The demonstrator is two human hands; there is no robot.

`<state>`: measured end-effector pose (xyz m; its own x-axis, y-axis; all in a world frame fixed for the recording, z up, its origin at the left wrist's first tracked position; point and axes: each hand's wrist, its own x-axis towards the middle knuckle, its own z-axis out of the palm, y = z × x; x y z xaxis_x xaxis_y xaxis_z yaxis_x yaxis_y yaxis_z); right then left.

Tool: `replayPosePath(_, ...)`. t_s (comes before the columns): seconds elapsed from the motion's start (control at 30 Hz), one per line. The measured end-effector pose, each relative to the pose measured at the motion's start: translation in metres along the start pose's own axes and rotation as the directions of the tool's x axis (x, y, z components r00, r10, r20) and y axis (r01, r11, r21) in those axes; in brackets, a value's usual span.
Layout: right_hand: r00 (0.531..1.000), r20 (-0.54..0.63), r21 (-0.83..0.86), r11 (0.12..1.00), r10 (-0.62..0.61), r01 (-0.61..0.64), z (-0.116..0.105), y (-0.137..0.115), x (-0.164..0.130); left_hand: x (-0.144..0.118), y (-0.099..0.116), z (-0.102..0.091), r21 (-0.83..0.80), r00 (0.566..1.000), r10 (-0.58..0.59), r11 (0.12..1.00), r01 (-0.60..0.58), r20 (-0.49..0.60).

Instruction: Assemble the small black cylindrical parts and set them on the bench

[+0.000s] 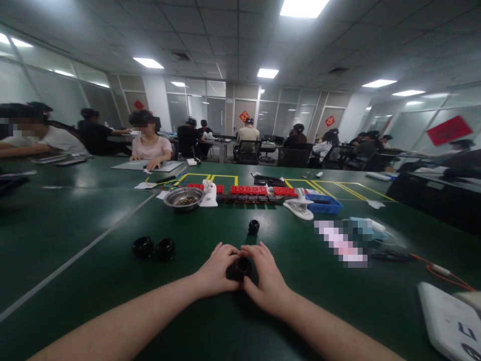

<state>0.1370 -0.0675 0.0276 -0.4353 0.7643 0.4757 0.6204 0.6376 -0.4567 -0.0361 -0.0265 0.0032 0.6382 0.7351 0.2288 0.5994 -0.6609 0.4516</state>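
Observation:
My left hand (220, 268) and my right hand (265, 276) curve round a black hollow round part (240, 269) from both sides, fingertips almost meeting behind it. Its dark opening shows between my thumbs; its lower side is partly hidden by my hands. Just beyond my fingers stands a smaller black ribbed round part (254, 227). To the left of my left hand, two more black hollow round parts, one on the left (143, 247) and one on the right (166, 248), sit side by side on the green table (93, 281).
Farther back are a metal bowl (173, 204) of small pieces, a white clamp stand (209, 196), a red strip (248, 190), another white clamp (300, 206) and a blue tray (326, 207). A white device (447, 318) lies at right. A person (150, 145) works across the table.

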Motion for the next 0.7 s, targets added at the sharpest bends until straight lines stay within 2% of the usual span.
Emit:
replayPosePath(0.07, 1.000, 0.019, 0.020, 1.000, -0.013, 0.013, -0.0009, 0.0012, -0.0008, 0.0001, -0.0006, -0.0006, 0.003, 1.000, 0.002, 1.000, -0.002, -0.003)
replayPosePath(0.27, 0.990, -0.076, -0.033, 0.992, 0.120, -0.123, 0.0026, 0.0040, 0.0002, -0.0003, 0.0010, -0.0023, -0.007, 1.000, 0.001, 1.000, -0.002, -0.022)
replayPosePath(0.47, 0.999, 0.020, -0.040, 0.998, -0.051, 0.051, -0.0020, -0.0006, -0.0015, 0.0006, 0.0013, -0.0007, -0.054, 1.000, 0.000, 0.999, -0.001, -0.026)
replayPosePath(0.7, 0.995, -0.090, -0.083, 0.996, 0.032, -0.040, 0.0041, 0.0042, -0.0008, -0.0002, 0.0002, -0.0013, -0.081, 1.000, -0.020, 0.997, 0.018, -0.022)
